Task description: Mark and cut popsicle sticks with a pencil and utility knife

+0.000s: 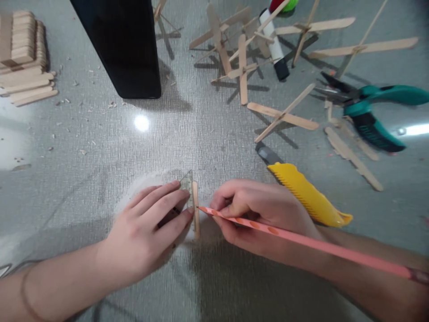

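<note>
My left hand [150, 223] presses a clear set square [187, 181] against the table, fingertips along its marked edge. Right beside that edge lies a small wooden craft stick [196, 214], pointing away from me. In my right hand [258, 205] is a pink pencil [301, 240] with orange oval dimples, pinched near its point. The pencil tip touches or nearly touches the craft stick's right side. Most of the set square is hidden under my left hand.
A black phone-like slab [134, 53] stands at the back. Crossed craft-stick pieces [283, 117], a white marker [273, 42] and teal-handled pliers [372, 107] lie at the back right. A yellow utility knife [308, 194] sits beside my right hand. Stacked craft sticks [23, 40] are far left.
</note>
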`<state>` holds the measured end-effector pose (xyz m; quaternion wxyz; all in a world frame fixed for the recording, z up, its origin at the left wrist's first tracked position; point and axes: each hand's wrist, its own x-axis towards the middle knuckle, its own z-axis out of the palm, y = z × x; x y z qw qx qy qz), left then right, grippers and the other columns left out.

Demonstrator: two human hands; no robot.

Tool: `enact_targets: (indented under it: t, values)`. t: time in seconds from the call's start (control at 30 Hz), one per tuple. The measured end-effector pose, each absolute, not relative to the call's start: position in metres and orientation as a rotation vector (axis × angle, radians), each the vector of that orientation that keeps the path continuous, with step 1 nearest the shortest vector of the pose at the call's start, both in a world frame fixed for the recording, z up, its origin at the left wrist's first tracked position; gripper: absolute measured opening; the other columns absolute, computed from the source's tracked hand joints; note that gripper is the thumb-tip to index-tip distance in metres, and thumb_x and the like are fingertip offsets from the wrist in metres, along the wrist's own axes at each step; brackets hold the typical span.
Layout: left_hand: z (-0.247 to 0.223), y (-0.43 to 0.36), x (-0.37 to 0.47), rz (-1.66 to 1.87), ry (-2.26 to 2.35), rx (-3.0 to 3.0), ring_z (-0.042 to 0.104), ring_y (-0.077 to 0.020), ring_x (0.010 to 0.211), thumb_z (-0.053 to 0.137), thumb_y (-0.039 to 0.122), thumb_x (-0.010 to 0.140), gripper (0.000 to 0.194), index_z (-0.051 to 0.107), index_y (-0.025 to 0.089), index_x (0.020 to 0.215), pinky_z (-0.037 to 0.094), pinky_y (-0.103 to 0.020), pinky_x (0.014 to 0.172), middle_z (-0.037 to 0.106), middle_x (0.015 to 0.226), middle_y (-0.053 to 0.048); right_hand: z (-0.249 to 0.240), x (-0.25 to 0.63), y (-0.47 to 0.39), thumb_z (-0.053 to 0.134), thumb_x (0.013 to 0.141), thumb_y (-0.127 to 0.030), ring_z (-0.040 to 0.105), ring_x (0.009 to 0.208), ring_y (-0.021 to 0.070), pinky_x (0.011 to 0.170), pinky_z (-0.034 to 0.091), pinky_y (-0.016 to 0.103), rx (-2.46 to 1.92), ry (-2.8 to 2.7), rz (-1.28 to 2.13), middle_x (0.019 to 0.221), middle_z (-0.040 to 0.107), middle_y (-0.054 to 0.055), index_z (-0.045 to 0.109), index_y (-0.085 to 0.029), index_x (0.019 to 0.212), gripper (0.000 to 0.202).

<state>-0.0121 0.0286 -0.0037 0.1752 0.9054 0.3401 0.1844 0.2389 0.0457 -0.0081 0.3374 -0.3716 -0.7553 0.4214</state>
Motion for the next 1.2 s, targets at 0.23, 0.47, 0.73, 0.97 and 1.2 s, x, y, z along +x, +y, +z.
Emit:
enact_targets:
  t: [0.23, 0.47, 0.73, 0.97, 1.2]
  values:
    - [0.001, 0.032, -0.013, 0.577, 1.036, 2.581, 0.067, -0.0250, 0.123, 0.070, 0.017, 0.088, 0.022, 0.069, 0.015, 0.110, 0.049, -0.042, 0.112, 0.072, 0.127, -0.009, -0.009, 0.241, 0.044, 0.061, 0.087, -0.008, 0.061, 0.067, 0.0092, 0.061, 0.050, 0.022, -0.941, -1.927, 1.180, 0.084, 0.064, 0.000, 0.055, -0.022, 0.084, 0.016]
    - [0.006, 0.038, -0.013, 0.551, 1.239, 2.659, 0.071, -0.0258, 0.114, 0.071, 0.026, 0.088, 0.026, 0.066, 0.017, 0.112, 0.048, -0.044, 0.102, 0.077, 0.113, -0.006, -0.004, 0.241, 0.047, 0.055, 0.088, -0.007, 0.061, 0.069, 0.0102, 0.061, 0.051, 0.023, -0.867, -2.011, 1.086, 0.085, 0.064, 0.001, 0.054, -0.023, 0.086, 0.016]
    - [0.002, 0.040, -0.012, 0.532, 0.978, 2.655, 0.062, -0.0259, 0.126, 0.068, 0.024, 0.091, 0.029, 0.063, 0.015, 0.118, 0.044, -0.044, 0.108, 0.070, 0.127, -0.012, -0.008, 0.242, 0.045, 0.056, 0.084, -0.003, 0.067, 0.081, 0.0119, 0.073, 0.056, 0.025, -0.922, -2.011, 0.867, 0.093, 0.064, 0.002, 0.056, -0.022, 0.084, 0.019]
    - [-0.002, 0.038, -0.011, 0.450, 0.867, 2.655, 0.053, -0.0264, 0.139, 0.057, 0.024, 0.098, 0.034, 0.056, 0.011, 0.129, 0.038, -0.045, 0.117, 0.062, 0.144, -0.013, -0.014, 0.242, 0.041, 0.061, 0.092, -0.009, 0.074, 0.094, 0.0168, 0.083, 0.062, 0.031, -1.032, -1.928, 0.894, 0.104, 0.073, 0.003, 0.062, -0.026, 0.098, 0.018]
    - [-0.006, 0.036, -0.011, 0.439, 0.975, 2.580, 0.056, -0.0285, 0.134, 0.056, 0.031, 0.097, 0.045, 0.048, 0.010, 0.137, 0.040, -0.050, 0.115, 0.063, 0.139, -0.016, -0.016, 0.240, 0.033, 0.066, 0.094, -0.024, 0.074, 0.072, 0.0170, 0.069, 0.064, 0.032, -1.244, -1.586, 1.144, 0.087, 0.074, -0.002, 0.046, -0.030, 0.128, 0.040]
